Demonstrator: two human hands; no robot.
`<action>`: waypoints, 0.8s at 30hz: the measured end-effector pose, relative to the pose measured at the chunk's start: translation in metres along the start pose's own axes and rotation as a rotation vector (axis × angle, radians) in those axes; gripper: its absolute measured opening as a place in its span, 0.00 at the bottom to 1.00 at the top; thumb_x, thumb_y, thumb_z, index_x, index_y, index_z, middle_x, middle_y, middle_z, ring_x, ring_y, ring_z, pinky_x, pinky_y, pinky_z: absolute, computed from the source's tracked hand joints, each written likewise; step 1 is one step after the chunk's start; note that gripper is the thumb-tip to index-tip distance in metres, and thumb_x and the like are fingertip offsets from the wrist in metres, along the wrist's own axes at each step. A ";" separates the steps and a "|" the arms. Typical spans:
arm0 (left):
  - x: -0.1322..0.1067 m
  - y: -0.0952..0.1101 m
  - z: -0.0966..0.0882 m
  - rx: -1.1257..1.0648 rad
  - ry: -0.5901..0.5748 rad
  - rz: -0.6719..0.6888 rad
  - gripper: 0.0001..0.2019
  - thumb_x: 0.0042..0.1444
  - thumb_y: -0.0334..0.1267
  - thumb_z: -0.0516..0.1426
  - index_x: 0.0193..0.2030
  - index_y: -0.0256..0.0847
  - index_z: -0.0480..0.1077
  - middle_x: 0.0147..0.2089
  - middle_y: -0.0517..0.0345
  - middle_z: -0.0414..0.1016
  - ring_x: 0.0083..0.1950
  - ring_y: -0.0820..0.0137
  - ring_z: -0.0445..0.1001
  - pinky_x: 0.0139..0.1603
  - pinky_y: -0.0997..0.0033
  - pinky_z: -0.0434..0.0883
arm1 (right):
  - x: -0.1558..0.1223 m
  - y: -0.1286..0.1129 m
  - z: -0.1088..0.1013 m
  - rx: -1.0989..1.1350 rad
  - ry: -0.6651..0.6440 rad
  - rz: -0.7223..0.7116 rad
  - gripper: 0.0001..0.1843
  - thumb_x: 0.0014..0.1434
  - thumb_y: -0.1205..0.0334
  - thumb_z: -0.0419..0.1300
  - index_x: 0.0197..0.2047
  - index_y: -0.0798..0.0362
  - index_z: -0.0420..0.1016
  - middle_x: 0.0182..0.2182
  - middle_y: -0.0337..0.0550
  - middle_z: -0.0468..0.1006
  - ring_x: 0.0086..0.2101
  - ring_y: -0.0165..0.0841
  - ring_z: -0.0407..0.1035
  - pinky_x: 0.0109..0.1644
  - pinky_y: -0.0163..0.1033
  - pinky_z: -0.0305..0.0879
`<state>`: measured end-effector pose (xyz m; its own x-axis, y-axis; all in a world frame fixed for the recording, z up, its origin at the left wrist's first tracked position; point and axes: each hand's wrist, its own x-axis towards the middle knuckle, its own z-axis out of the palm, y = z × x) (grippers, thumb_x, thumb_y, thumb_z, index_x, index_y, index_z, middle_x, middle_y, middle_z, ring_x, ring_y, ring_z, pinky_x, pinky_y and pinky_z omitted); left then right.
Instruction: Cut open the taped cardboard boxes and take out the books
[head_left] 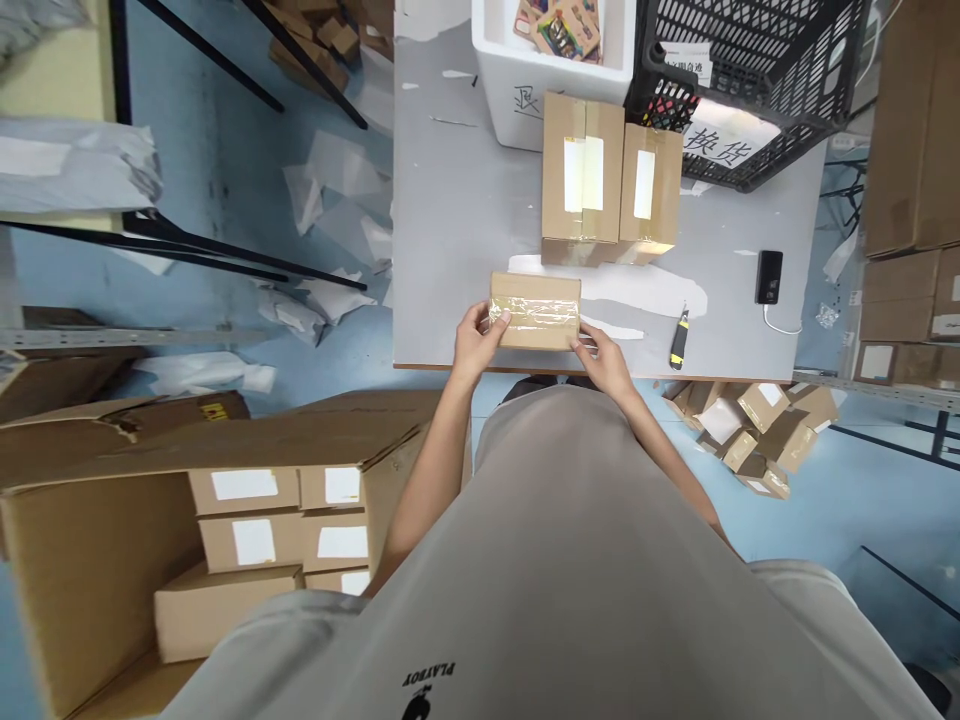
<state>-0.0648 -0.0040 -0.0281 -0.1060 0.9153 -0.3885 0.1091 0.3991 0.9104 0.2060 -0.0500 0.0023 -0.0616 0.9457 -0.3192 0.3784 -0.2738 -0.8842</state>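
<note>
A small brown cardboard box [536, 312], with shiny clear tape across its top, is between my hands at the front edge of the table. My left hand [478, 338] grips its left end, the thumb on top of the tape. At its lower right corner, my right hand [602, 358] holds the box with thumb and fingers. White paper sheets [645, 287] lie just behind and to the right. Further right rests a yellow and black utility knife [679, 340]. Two taped cartons with white labels, a larger one [559, 200] and a narrower one [651, 190], stand behind the box.
On the grey table [450, 220] stand a white bin [510, 100] and a black crate [750, 90] at the back, and a black phone-like device [769, 277] with a cable. A large open carton [90, 580] of boxes stands lower left. Small boxes [765, 430] lie on the floor at right.
</note>
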 end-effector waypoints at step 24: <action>-0.010 -0.004 -0.065 0.343 0.195 0.147 0.30 0.74 0.60 0.63 0.70 0.40 0.80 0.66 0.41 0.85 0.61 0.56 0.86 0.67 0.57 0.79 | 0.053 0.051 0.039 0.235 -0.054 0.151 0.34 0.67 0.33 0.68 0.60 0.53 0.87 0.58 0.50 0.90 0.61 0.49 0.81 0.70 0.54 0.75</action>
<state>-0.1283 -0.0183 -0.0186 -0.2463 0.9496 -0.1940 0.4561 0.2902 0.8413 0.1859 -0.0209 -0.0735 -0.0724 0.8821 -0.4654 0.1626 -0.4500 -0.8781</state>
